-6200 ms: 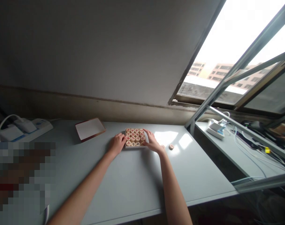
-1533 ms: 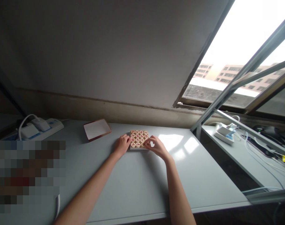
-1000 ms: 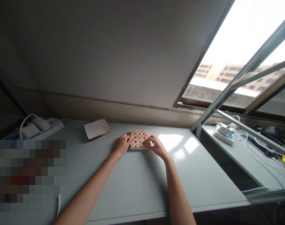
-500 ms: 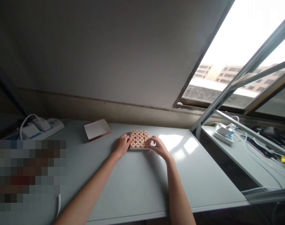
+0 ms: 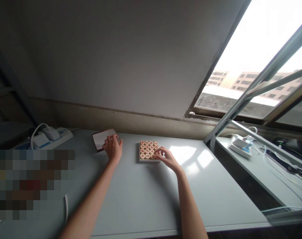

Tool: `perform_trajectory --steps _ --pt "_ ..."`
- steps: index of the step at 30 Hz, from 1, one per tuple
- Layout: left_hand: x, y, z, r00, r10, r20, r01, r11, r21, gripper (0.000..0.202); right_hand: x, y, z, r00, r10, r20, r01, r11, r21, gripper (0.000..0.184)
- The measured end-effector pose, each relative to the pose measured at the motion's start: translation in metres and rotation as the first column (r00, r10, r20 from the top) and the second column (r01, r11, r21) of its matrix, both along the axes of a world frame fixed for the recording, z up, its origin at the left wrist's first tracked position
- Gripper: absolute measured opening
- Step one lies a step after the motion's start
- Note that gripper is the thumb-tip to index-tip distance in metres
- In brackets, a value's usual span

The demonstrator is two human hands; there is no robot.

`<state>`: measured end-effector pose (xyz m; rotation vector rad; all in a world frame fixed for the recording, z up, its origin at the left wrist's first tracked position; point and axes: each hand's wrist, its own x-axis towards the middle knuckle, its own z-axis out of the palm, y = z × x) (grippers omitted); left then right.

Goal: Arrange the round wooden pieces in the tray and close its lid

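A shallow box filled with several round wooden chess pieces marked in red lies on the grey table. My right hand rests at the box's near right corner, fingers curled onto the pieces there. My left hand is over the near right edge of the red-rimmed box lid, which lies white side up to the left of the box; its fingers curl down onto the lid.
A white power strip with plugs lies at the far left by the wall. A second desk on the right carries another power strip and cables behind a metal window frame. A blurred patch covers the lower left.
My left hand has left the box's left side and gone left to the lid. My right hand stays at the box's right corner. The two loose pieces seen earlier on the table are gone.
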<state>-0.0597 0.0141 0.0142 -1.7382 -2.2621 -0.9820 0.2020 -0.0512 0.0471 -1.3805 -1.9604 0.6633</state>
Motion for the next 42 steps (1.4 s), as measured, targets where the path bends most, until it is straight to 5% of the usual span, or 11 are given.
perform_trajectory --steps 3,6,12,15,18,21,24,28,34,42 --pt "-0.025 0.009 -0.007 1.000 0.002 0.028 0.001 0.991 -0.134 0.029 0.002 0.003 -0.006 1.000 0.005 -0.029 -0.005 1.000 -0.007 0.024" --pt "-0.030 0.011 -0.008 0.994 -0.105 0.030 0.108 0.985 -0.136 0.023 0.006 0.006 -0.011 0.997 -0.019 -0.081 0.021 1.000 0.021 0.024" --pt "0.006 -0.020 0.029 0.927 -0.374 -0.004 0.365 0.902 0.233 0.025 0.001 0.007 -0.011 0.973 -0.048 -0.227 0.072 0.993 0.098 0.026" --pt "0.031 -0.044 0.051 0.871 -0.450 0.199 0.341 0.844 0.415 0.026 -0.008 0.007 -0.012 0.938 -0.027 -0.345 0.069 0.992 0.107 0.028" --pt "0.055 -0.058 0.064 0.591 -0.605 0.533 0.430 0.796 0.426 0.031 -0.014 0.009 -0.017 0.867 0.038 -0.497 -0.015 0.999 0.050 0.042" --pt "0.067 -0.056 0.064 0.298 -0.585 0.754 0.503 0.767 0.397 0.037 -0.016 0.009 -0.017 0.775 0.108 -0.623 -0.160 0.987 -0.028 0.044" --pt "0.065 -0.045 0.053 0.173 -0.487 0.856 0.407 0.827 0.388 0.045 -0.016 0.007 -0.011 0.752 0.138 -0.645 -0.222 0.974 -0.050 0.036" --pt "0.057 -0.032 0.033 0.193 -0.534 0.823 0.413 0.805 0.425 0.048 -0.019 0.005 -0.004 0.780 0.049 -0.624 -0.076 0.997 -0.016 0.035" --pt "0.072 -0.034 0.002 0.352 -0.636 0.686 0.557 0.732 0.393 0.049 -0.015 0.017 -0.015 0.788 -0.184 -0.588 0.214 0.977 -0.018 0.042" --pt "0.071 -0.039 -0.007 0.378 -0.726 0.574 0.681 0.638 0.359 0.036 -0.002 0.025 -0.031 0.826 -0.296 -0.480 0.303 0.951 -0.065 0.051"
